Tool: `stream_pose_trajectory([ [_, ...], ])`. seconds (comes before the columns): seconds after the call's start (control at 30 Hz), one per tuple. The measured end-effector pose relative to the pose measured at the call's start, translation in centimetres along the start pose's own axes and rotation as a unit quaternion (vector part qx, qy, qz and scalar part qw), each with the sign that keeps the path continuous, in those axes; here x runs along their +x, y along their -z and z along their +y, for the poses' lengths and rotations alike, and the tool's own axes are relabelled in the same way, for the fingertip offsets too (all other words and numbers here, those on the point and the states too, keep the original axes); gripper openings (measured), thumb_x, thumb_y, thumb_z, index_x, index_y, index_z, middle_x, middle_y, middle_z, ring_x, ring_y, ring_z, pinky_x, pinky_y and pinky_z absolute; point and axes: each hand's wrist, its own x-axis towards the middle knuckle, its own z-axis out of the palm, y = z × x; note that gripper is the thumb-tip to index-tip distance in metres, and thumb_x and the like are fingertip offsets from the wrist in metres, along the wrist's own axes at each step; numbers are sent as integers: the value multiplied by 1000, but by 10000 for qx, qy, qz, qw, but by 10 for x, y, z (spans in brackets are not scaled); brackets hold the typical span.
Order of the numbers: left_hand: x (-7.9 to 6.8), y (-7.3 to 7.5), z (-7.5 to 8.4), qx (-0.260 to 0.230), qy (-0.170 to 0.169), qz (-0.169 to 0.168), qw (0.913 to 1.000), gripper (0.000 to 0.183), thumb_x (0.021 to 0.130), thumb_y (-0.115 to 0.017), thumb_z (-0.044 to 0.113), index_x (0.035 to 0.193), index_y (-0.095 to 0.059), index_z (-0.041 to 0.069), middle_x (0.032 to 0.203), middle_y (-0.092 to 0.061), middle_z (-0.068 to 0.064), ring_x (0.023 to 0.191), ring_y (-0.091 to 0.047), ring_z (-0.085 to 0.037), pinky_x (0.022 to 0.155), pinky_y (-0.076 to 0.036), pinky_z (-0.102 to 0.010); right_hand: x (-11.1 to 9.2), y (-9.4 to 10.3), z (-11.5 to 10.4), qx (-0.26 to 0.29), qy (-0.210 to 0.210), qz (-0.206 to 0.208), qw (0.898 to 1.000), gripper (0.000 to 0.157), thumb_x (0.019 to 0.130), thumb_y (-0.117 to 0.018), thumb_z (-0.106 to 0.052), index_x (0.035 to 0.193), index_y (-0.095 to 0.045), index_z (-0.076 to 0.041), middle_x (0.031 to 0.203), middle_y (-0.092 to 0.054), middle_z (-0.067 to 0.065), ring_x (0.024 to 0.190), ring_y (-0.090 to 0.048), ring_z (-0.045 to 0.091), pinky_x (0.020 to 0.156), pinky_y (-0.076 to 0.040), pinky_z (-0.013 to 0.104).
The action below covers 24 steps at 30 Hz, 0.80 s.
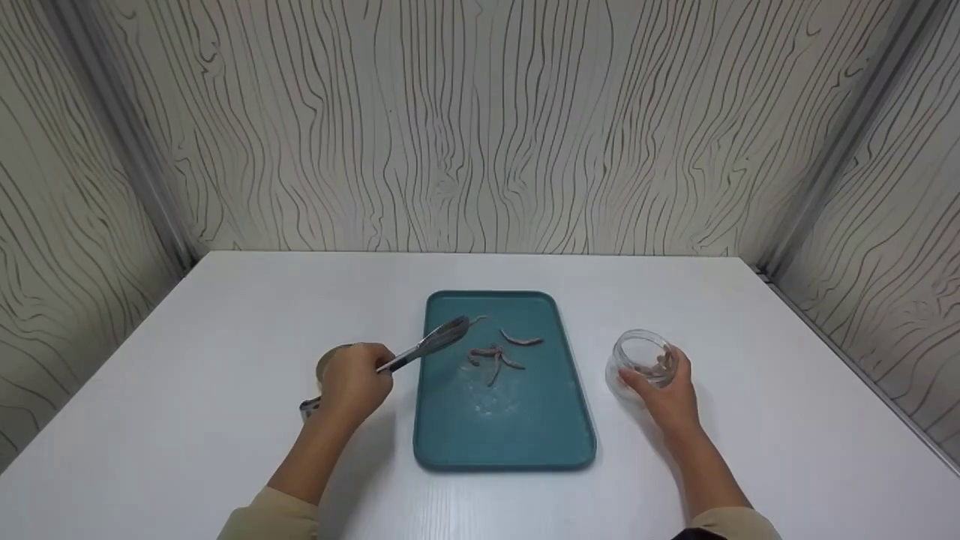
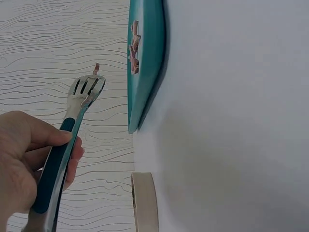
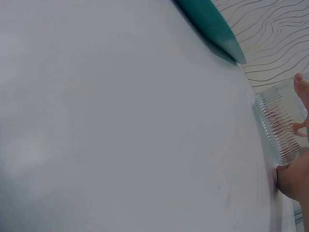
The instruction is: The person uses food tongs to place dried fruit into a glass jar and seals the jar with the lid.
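Left grip [image 1: 354,382]: fingers closed round the dark-handled tongs [image 1: 431,345], which bear a thin strip [image 2: 96,69] at their tips. The strip is over the far left part of the teal tray [image 1: 506,435]; the left-wrist view shows it lifted clear of the surface.

Key relation (judgement): strip to jar. From the left grip the strip lies away and to the right, past the tong tips, its long axis roughly continuing that of the tongs. The glass jar [image 1: 619,367] is beyond the tray's right side, mouth upward, so the tray's width lies between. Left hand controls the strip; right is nearer the jar.

Right grip [image 1: 670,397]: thumb and fingers curled round the jar, just above or on the worktop [image 1: 225,420], contact uncertain. Pinkish matter shows at the glass; cannot tell strips from fingers seen through it.

Appearance: strip slender, pinkish-brown, mostly hidden by the tips. Similar curved pieces [image 1: 495,367] lie clustered mid-tray, with one separate piece [image 1: 521,340] just beyond. Likely soft, bendable; unconfirmed.
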Motion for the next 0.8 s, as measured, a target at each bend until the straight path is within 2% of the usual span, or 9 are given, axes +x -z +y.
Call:
stream_pose_trajectory([
  [0.23,7,6,17,-544,-158,10,9984,16,70,-56,-5,74,-67,5,64,-60,-2,58,-52,-15,56,-44,-32,0,0,1,16,-11,25,10000,102,70,-67,-41,137,3,-8,140,-5,21,126,-3,34,97,-7,45],
  [0.53,16,6,43,-750,-567,346,9950,14,69,-57,-6,74,-68,3,65,-61,-4,57,-54,-14,54,-45,-29,0,-1,1,-34,-31,46,10000,102,69,-66,-44,137,3,-9,140,-5,20,126,-4,33,98,-7,44],
  [0.8,21,7,66,-845,-856,506,9915,16,69,-57,-4,75,-69,5,68,-63,-4,60,-56,-13,54,-45,-28,0,-1,1,-77,19,66,9999,102,70,-66,-43,137,2,-8,140,-6,20,126,-4,33,98,-7,44],
])
